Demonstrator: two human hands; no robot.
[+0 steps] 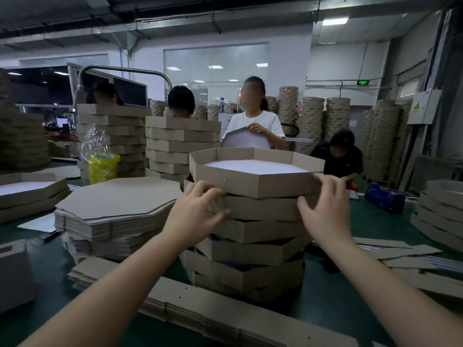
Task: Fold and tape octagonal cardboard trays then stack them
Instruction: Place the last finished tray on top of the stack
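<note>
Right now the fingers [208, 192] of the left hand [198, 211] curl round a corner of the stack [250, 249], just under the top tray [258, 182]. The right hand [325, 209] has its fingers [323, 180] spread loosely against that tray's right wall, gripping nothing. The stack stands on the green tabletop [338, 296], with flat octagonal blanks [117, 199] just to its left.

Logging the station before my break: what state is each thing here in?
top tray: folded, open side up, sitting on the stack.
stack of trays: folded, piled slightly askew.
flat blanks: unfolded, piled flat.
left hand: fingers bent against the stack's left corner; grip unclear.
right hand: fingers spread, touching the top tray's right corner.
yellow tape rolls: upright, plastic wrap torn open.
</note>
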